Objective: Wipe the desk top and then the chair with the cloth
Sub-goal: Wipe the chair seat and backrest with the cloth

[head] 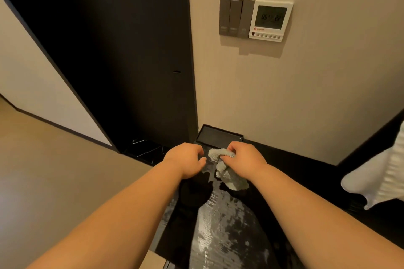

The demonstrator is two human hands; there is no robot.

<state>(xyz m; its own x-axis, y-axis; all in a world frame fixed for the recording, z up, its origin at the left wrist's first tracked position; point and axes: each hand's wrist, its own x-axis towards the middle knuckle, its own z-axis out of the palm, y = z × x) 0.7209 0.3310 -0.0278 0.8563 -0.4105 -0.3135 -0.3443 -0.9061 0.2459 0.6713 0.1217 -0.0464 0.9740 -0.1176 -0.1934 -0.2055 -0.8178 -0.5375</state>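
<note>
Head view, desk stage. Right hand (pixel 242 159) has its fingers and thumb curled round the top of a bunched grey cloth (pixel 229 176). The rest of the cloth hangs down and lies on the black desk top (pixel 218 225) near its far end. Left hand (pixel 185 159) is just beside the cloth with fingers curled in. A sliver of dark desk shows between them, and nothing is visible in its grip. A black tray (pixel 218 135) sits at the far corner against the wall. Wet smears run down the middle of the desk top from the near edge to the cloth. The strip along the right edge looks dark and unstreaked, though glare makes this uncertain. Judgement: desk wipe well advanced but not finished, with the far end and right side likely left. Chair not in view, so its step is taken as not begun.
</note>
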